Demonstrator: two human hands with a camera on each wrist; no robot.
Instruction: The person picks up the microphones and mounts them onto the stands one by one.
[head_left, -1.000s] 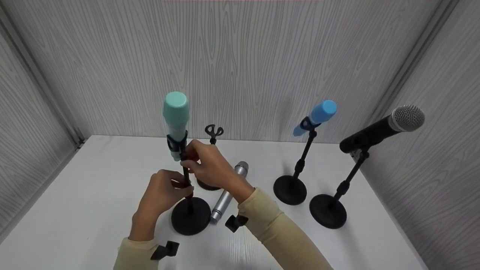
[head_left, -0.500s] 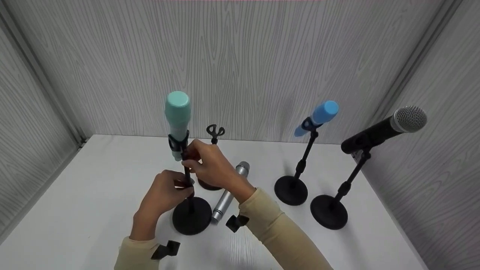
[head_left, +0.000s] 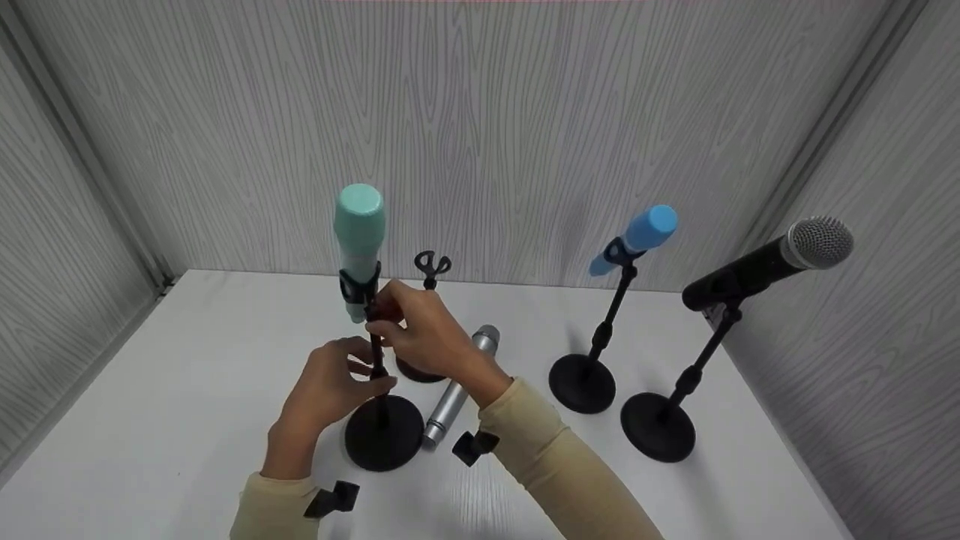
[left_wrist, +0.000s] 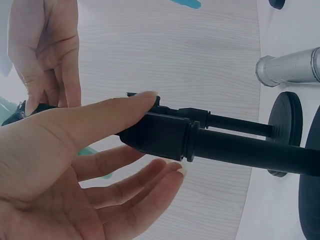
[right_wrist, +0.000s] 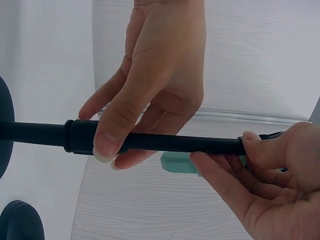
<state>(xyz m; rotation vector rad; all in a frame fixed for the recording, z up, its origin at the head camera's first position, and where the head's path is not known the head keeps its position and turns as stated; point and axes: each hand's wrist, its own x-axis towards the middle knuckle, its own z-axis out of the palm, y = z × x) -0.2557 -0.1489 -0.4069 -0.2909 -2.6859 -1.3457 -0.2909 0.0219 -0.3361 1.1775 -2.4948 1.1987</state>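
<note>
A teal microphone sits tilted in the clip of a black desk microphone stand, whose round base rests on the white table. My left hand holds the stand's collar low on the pole, thumb on one side and index finger on the other; its remaining fingers are loosely bent. Higher up, just under the clip, my right hand pinches the pole between thumb and fingers. In the right wrist view the thin upper pole runs between both hands.
Behind the hands stands another stand with a bare clip. A silver microphone lies beside the held stand's base. To the right, two stands carry a blue microphone and a black microphone. Grey wood-grain panels enclose the table.
My left thumb and fingers have shifted slightly around the collar, the thumb tip now reaching further right. The right hand keeps its pinch, and the stand and microphones stay in place.
</note>
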